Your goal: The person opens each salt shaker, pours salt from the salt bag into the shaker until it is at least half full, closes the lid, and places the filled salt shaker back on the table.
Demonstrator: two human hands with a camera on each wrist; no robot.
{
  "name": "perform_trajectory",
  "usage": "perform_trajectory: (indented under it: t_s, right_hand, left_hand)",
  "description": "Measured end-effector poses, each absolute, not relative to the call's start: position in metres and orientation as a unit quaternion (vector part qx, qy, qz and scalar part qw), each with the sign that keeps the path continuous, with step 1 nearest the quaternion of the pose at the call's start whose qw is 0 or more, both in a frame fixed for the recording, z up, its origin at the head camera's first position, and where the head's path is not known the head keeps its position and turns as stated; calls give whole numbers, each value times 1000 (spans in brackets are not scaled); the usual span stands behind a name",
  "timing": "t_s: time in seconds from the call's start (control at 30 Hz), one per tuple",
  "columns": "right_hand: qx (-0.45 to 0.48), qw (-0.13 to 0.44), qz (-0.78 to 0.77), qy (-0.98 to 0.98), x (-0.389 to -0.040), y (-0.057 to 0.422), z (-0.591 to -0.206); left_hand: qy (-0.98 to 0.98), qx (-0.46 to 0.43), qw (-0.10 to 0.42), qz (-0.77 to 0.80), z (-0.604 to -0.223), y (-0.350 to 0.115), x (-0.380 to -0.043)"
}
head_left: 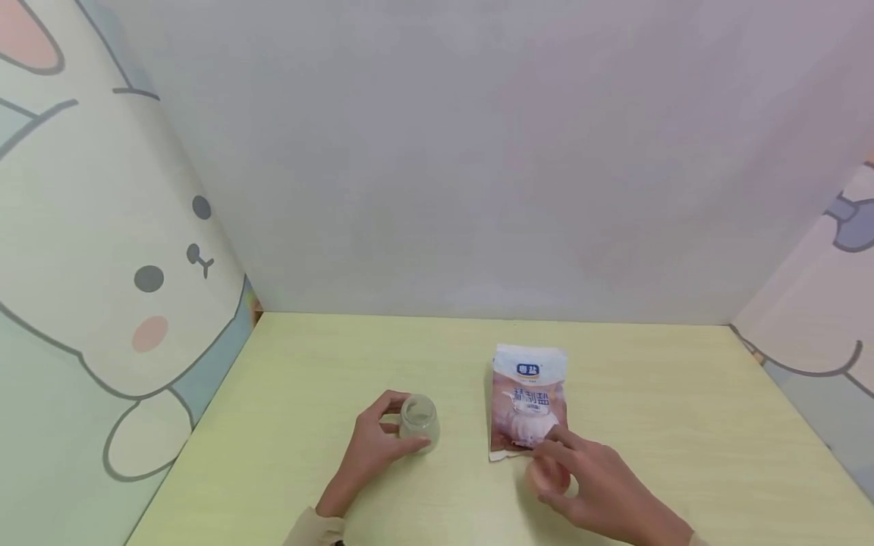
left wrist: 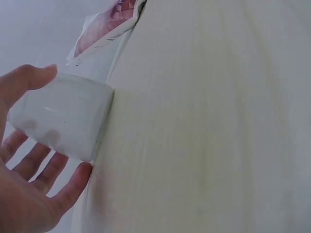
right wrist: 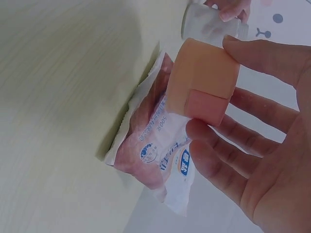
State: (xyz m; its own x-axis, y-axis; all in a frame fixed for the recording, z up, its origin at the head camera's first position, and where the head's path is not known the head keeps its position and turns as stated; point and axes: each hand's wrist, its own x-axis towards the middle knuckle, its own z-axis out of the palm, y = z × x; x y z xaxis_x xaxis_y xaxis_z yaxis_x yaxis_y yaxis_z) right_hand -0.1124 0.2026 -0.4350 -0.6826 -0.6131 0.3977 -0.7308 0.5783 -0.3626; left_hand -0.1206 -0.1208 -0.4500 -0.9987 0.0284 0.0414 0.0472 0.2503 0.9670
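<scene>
Head view: the left hand (head_left: 374,441) half-curls round the jar (head_left: 419,425) at the bag's (head_left: 529,400) nine o'clock, the right hand (head_left: 601,483) grips the cylinder (head_left: 545,478) near six, I'd say for placing, which calls for steadiness.

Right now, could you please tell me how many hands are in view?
2: the left hand holds the glass jar; the right hand grips the orange round piece beside the printed packet.
</scene>
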Motion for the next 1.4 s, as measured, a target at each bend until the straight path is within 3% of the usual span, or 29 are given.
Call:
perform_trajectory:
  t_s: [0.4, 0.77, 1.13, 1.4]
  right_hand:
    - [382, 117, 245, -883, -114, 216, -442]
    - [355, 81, 241, -900, -113, 233, -446]
    - [361, 114, 241, -894, -113, 254, -454]
    - [327, 90, 224, -914, -112, 265, -458]
  left_hand:
    - [-789, -30, 10, -614, -452, -121, -121]
    - [-793, -26, 15, -609, -452, -121, -121]
    - [-788, -29, 12, -615, -452, -121, -121]
    - [-785, -29, 8, -619, -452, -121, -121]
